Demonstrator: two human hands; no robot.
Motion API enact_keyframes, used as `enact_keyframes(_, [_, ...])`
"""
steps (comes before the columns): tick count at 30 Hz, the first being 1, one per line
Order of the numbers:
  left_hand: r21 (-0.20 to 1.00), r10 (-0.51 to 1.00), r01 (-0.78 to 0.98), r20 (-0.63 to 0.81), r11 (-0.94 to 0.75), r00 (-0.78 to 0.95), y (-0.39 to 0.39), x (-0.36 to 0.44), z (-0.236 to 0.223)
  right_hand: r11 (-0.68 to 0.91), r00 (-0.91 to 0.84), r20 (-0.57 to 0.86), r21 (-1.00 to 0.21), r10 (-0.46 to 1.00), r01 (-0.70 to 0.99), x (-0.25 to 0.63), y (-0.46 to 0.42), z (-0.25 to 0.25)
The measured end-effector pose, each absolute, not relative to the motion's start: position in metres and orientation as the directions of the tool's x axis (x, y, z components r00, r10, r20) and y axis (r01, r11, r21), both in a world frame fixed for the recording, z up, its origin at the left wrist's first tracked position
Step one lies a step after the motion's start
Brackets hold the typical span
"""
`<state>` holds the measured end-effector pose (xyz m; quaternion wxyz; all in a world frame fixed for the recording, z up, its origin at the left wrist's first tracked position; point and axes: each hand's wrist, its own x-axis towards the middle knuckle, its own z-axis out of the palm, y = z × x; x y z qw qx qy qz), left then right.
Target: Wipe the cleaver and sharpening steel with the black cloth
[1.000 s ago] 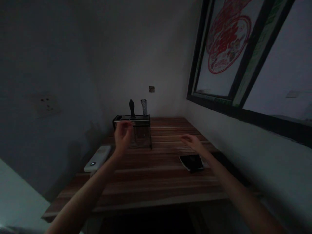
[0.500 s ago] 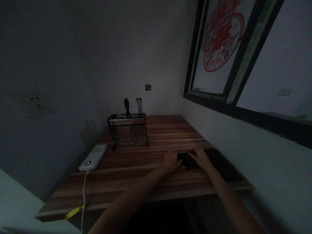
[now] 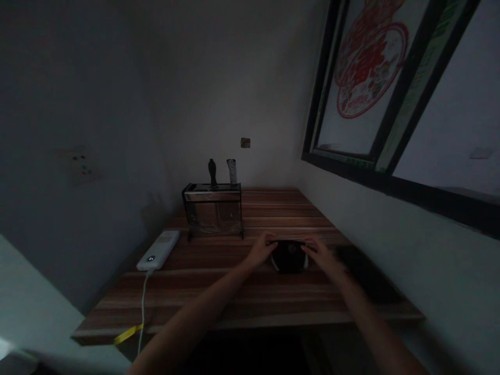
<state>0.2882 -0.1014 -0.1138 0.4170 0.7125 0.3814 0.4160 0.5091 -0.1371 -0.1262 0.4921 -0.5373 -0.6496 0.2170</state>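
Note:
A small black item (image 3: 289, 259) with pale side edges and a faint mark near its top stands or lies on the wooden table; the dim light hides what kind of thing it is. My left hand (image 3: 264, 248) pinches its upper left corner between thumb and fingers. On the other side, my right hand (image 3: 315, 250) grips the upper right corner the same way. Just right of my right forearm lies a flat dark panel or mat (image 3: 367, 273), partly behind the arm.
On the left of the striped wooden table (image 3: 219, 284) lies a white power bank (image 3: 159, 251) with a cable (image 3: 144, 302) and yellow tag (image 3: 128, 334). Behind it stands a knife rack (image 3: 213, 211) with two handles upright. Walls and a framed window (image 3: 371, 161) border the table.
My hands have taken the black item by its upper corners and spread or raised it, so its face and pale sides now show. The view has shifted slightly left.

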Motion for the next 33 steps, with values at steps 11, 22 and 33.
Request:
enact_keyframes(11, [0.813,0.915,0.421,0.360,-0.403,0.182,-0.077,0.109,-0.100,0.412,-0.167,0.379,-0.872,0.910,0.264,0.327,-0.098,-0.108])
enact_keyframes(22, [0.592,0.914,0.729,0.388,-0.343,0.115,-0.088,0.082,-0.135,0.499,-0.249,0.439,-0.669,0.863,0.552,0.273,-0.113,-0.130])
enact_keyframes(33, [0.486,0.903,0.798,0.399,-0.356,0.160,-0.088,0.081,-0.133,0.505,-0.304,0.411,-0.586,0.859,0.634,0.274,-0.119,-0.127])
